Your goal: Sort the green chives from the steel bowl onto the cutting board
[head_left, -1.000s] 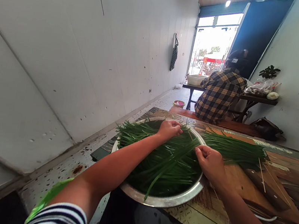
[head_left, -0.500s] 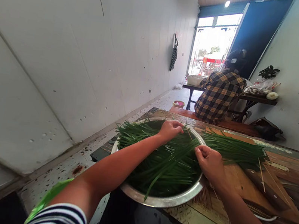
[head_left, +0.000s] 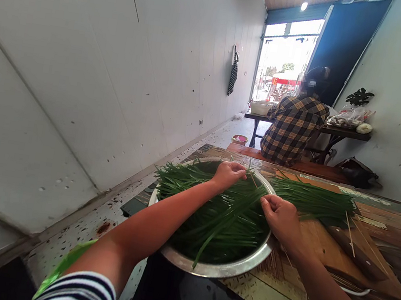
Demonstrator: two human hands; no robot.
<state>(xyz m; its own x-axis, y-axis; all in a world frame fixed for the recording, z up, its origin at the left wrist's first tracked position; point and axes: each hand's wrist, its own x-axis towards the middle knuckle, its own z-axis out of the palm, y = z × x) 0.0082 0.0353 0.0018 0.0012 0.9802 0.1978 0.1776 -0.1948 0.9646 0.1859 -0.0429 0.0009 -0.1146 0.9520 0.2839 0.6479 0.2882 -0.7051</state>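
Wood-patterned table (head_left: 273, 289) spreads beneath and to the right of your metal bowl (head_left: 262, 257), while someone in a checked shirt (head_left: 295, 127) sits beyond it, back to you. Long green leaves (head_left: 227, 222) fill the bowl, some ends drooping over its rim. Above the bowl's far side, your left hand (head_left: 227, 175) appears to pinch a thin stick (head_left: 254, 180); your right hand (head_left: 281, 217), by the bowl's right rim, has its grip closed on leaves, where the stick seems to meet them. Holding both probably lines up stick and leaves, and working over the bowl likely lets anything loose fall inside. Right of the bowl lie a second bundle (head_left: 316, 199), a chopping board (head_left: 312, 238) and a knife (head_left: 359, 253), likely for easy reach.
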